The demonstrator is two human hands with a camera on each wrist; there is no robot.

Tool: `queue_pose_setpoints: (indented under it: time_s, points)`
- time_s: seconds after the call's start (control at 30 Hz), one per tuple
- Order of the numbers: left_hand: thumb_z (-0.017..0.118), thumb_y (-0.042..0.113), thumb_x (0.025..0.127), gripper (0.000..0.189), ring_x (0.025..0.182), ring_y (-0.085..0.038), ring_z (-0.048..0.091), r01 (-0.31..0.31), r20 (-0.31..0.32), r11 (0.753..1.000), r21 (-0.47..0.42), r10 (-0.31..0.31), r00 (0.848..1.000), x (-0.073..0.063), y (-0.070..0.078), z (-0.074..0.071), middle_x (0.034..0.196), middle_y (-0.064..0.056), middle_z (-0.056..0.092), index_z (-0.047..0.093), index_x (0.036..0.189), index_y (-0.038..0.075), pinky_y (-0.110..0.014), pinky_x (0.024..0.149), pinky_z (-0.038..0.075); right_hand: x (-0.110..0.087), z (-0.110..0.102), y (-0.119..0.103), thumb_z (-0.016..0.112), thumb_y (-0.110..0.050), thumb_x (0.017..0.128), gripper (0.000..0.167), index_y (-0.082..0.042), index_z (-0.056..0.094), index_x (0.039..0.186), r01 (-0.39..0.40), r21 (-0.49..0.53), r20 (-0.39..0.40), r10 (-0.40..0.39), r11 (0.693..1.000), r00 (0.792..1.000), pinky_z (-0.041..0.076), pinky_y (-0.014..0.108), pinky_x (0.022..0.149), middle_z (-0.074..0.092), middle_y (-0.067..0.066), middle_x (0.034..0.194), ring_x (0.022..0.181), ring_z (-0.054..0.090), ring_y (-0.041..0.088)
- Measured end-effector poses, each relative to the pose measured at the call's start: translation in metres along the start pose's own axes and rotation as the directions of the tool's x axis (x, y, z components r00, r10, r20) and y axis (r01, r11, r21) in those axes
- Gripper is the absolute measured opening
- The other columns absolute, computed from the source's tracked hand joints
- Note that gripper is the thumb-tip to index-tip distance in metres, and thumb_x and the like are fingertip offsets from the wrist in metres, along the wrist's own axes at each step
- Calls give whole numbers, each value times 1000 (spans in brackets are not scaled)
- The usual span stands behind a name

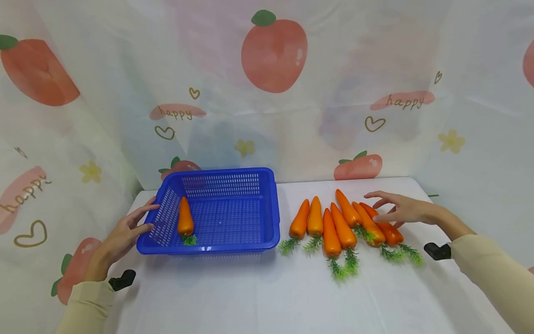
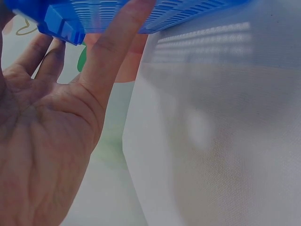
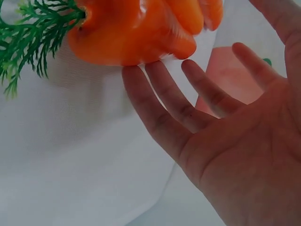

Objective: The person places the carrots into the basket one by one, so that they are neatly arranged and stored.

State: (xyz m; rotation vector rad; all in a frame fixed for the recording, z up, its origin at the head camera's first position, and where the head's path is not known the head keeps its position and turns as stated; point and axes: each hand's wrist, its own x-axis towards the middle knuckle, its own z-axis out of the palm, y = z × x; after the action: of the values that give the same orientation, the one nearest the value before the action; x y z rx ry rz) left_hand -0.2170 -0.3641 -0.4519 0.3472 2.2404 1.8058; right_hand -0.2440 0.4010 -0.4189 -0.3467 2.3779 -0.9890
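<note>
A blue plastic basket [image 1: 225,249] with slotted walls stands on the left of the table, and one toy carrot [image 1: 185,220] lies inside it near its left wall. My left hand [image 1: 121,236] is against the basket's left side, its spread fingers touching the rim and outer wall. Several more toy carrots lie in a loose group right of the basket, green tops toward me. Over the rightmost carrot [image 1: 392,234] my right hand [image 1: 406,208] hovers with fingers spread and holding nothing. In the right wrist view its fingertips are right at an orange carrot's [image 3: 108,37] edge.
A white cloth covers the table [image 1: 258,297]. Behind and at the sides hangs a pale curtain [image 1: 275,134] printed with fruit, hearts and flowers. A dark wrist camera mount [image 1: 437,251] sticks out by the right sleeve, another [image 1: 123,280] by the left.
</note>
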Motion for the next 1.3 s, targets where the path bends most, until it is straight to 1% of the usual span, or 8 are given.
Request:
queue_pose_setpoints:
  time_s: [0.07, 0.13, 0.3, 0.37, 0.63, 0.77, 0.9, 1.3]
  points:
    - [54, 11, 107, 58, 146, -41, 16, 3, 1, 1000, -2, -3, 1000, 0, 0, 0, 174, 5, 0, 34, 161, 14, -29, 91, 58, 0, -1, 1, 72, -27, 97, 79, -14, 26, 160, -24, 5, 23, 24, 1000, 999, 61, 47, 81, 38, 34, 150, 116, 60, 40]
    - [53, 10, 107, 58, 145, -38, 18, 2, 2, 1000, -4, -2, 1000, 0, 0, 0, 174, 4, -1, 34, 161, 14, -29, 91, 58, 1, -1, 3, 71, -26, 98, 79, -13, 25, 161, -42, 15, 45, 42, 999, 998, 61, 49, 81, 38, 34, 149, 116, 61, 40]
    - [53, 9, 106, 58, 137, -14, 30, -7, 1, 1000, -14, 7, 1000, -2, 0, 0, 174, 4, -1, 34, 161, 13, -30, 90, 58, 2, -2, 7, 71, -23, 98, 77, -14, 27, 161, -78, 35, 76, 76, 996, 994, 61, 50, 80, 39, 35, 148, 111, 64, 35]
    - [53, 9, 106, 58, 134, -9, 32, -9, -1, 1000, -18, 9, 1000, -2, 1, 0, 174, 5, 0, 34, 161, 13, -30, 89, 59, 2, -2, 10, 70, -21, 98, 75, -15, 28, 161, -84, 45, 83, 80, 995, 993, 62, 50, 79, 38, 36, 148, 110, 64, 33]
    - [52, 9, 107, 58, 134, -8, 32, -9, 2, 1000, -16, 9, 1000, -3, 2, 0, 174, 5, -1, 33, 161, 13, -30, 90, 58, 0, 1, 15, 70, -18, 98, 73, -14, 31, 160, -117, 91, 90, 108, 989, 990, 62, 50, 76, 40, 35, 146, 105, 64, 32]
    - [52, 9, 107, 58, 132, -5, 33, -15, 1, 1000, -17, 15, 1000, -3, 1, 0, 174, 4, -1, 33, 161, 12, -30, 89, 58, -1, 3, 16, 71, -20, 98, 74, -12, 32, 160, -109, 83, 76, 103, 991, 992, 62, 49, 75, 42, 34, 145, 105, 64, 32]
    - [52, 8, 107, 58, 134, -6, 31, -17, 1, 1000, -17, 17, 1000, -2, 1, 0, 174, 4, -1, 33, 161, 12, -29, 90, 58, -2, 4, 17, 71, -21, 97, 75, -10, 31, 160, -105, 86, 62, 100, 991, 993, 62, 49, 75, 43, 35, 144, 104, 64, 32]
    - [53, 9, 106, 59, 132, -5, 34, -10, -4, 1000, -11, 10, 1000, -1, 2, 2, 174, 5, 0, 33, 161, 12, -30, 89, 58, -1, 6, 26, 70, -18, 98, 75, -11, 30, 161, -85, 119, 58, 79, 989, 995, 62, 49, 74, 41, 37, 145, 108, 64, 33]
